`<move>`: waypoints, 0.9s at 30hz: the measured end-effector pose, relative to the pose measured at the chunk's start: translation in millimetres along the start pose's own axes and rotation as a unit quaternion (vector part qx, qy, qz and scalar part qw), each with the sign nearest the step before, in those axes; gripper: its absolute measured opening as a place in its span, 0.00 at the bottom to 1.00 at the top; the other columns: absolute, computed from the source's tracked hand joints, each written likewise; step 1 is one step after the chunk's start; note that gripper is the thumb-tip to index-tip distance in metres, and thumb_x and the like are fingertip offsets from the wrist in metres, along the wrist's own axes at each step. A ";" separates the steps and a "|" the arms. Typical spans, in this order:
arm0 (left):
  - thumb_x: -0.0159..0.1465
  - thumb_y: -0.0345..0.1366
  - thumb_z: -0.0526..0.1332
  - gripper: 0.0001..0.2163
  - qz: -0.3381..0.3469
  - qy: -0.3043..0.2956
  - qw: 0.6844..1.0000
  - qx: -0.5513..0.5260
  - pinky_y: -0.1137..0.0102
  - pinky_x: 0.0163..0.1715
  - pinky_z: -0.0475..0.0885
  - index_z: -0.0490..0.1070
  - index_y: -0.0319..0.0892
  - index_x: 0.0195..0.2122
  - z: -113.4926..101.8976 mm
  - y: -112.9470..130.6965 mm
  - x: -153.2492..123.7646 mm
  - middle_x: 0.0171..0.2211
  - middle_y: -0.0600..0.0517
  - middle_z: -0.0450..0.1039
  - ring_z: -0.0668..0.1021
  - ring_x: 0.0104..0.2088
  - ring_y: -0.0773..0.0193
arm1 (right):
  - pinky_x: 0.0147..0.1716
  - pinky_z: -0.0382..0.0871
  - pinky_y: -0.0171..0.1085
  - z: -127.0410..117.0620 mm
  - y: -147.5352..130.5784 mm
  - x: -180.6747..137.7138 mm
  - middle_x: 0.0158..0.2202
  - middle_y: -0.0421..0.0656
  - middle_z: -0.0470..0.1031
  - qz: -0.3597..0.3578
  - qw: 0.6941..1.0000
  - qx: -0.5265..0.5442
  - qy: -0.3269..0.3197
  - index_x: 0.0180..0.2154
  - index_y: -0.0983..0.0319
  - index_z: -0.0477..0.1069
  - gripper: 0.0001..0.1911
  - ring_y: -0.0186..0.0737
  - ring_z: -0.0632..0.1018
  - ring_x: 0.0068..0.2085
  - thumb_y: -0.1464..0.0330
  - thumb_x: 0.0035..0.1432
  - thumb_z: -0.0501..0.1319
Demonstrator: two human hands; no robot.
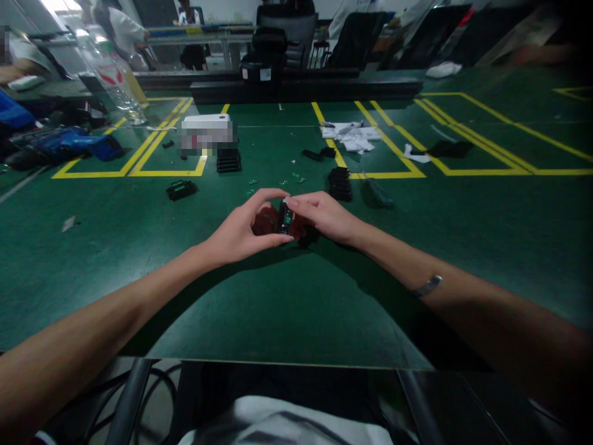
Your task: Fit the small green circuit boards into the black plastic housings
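Between my two hands, a little above the green table, is a small black plastic housing (281, 217) with a green circuit board (288, 216) in it. My left hand (243, 227) grips the housing at its ends, thumb below and fingers above. The fingers of my right hand (327, 216) press on its upper right side by the board. Several loose green circuit boards (296, 178) lie just beyond my hands. A stack of black housings (340, 184) stands beyond my right hand, and another stack (228, 161) is farther off to the left.
A black housing with green boards (181, 189) lies left. Behind are a white box (206, 128), a clear bottle (118, 83), blue-black tools (60, 145) and white crumpled paper (352, 133). A long black bar (306, 91) crosses the back. Other people are in the background.
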State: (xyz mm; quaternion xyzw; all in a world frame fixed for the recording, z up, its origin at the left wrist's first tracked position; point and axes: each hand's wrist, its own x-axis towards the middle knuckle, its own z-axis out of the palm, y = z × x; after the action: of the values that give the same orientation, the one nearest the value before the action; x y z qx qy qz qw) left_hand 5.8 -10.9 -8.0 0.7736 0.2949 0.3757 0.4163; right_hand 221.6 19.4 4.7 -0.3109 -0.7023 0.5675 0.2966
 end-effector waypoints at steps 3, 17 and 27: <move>0.60 0.39 0.72 0.33 -0.008 0.011 1.000 -0.008 0.75 0.25 0.69 0.59 0.49 0.62 0.0 1.7 0.7 0.36 0.52 0.72 0.75 0.29 0.67 | 0.24 0.65 0.31 -1.8 3.5 -0.2 0.23 0.41 0.76 -0.012 0.999 0.045 -0.014 0.29 0.65 0.74 0.23 0.32 0.75 0.24 0.53 0.67 0.60; 0.64 0.39 0.68 0.32 -0.021 -0.022 0.999 -0.016 0.75 0.23 0.69 0.57 0.48 0.66 -3.0 0.8 2.1 0.28 0.56 0.70 0.74 0.25 0.68 | 0.25 0.66 0.31 -2.4 5.3 -0.3 0.25 0.40 0.77 -0.007 0.997 0.072 0.008 0.30 0.65 0.75 0.14 0.32 0.75 0.25 0.60 0.59 0.68; 0.67 0.36 0.64 0.27 -0.049 -0.020 0.997 -0.063 0.76 0.21 0.65 0.62 0.46 0.66 -7.9 1.1 2.3 0.26 0.57 0.65 0.70 0.22 0.71 | 0.26 0.70 0.31 -3.7 9.1 2.2 0.29 0.42 0.80 0.002 0.996 0.094 -0.001 0.37 0.65 0.74 0.11 0.38 0.82 0.30 0.62 0.60 0.68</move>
State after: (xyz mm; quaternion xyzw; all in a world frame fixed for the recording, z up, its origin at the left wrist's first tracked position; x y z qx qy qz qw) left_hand 0.7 -6.3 -3.3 0.7379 0.2999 0.3573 0.4877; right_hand 224.0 24.8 -3.4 -0.2827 -0.6454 0.6320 0.3225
